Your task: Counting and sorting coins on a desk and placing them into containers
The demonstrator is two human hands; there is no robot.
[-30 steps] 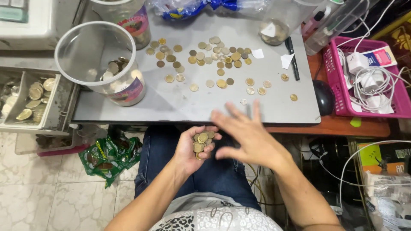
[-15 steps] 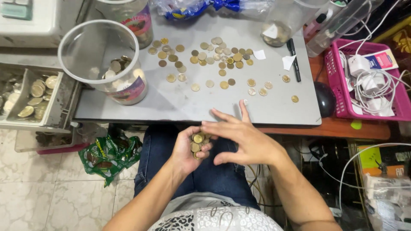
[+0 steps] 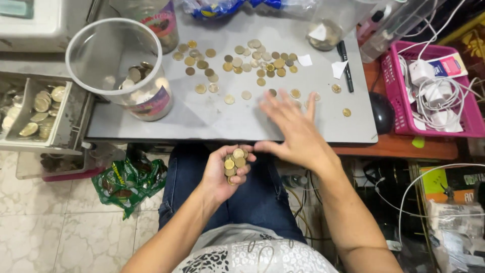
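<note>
The right hand (image 3: 295, 131) moved away from the pile of coins (image 3: 234, 163) in the left hand (image 3: 226, 174) and went forward, fingers spread, over the near edge of the grey tabletop (image 3: 212, 119). The blurred fingertips appeared to reach the nearest loose coins (image 3: 295, 94). The left hand curled slightly closer round its pile.

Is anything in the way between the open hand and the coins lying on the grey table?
Nothing visible blocks it. The open right hand hovers over the grey table's near edge, and the loose round golden coins lie just beyond its fingers.
</note>
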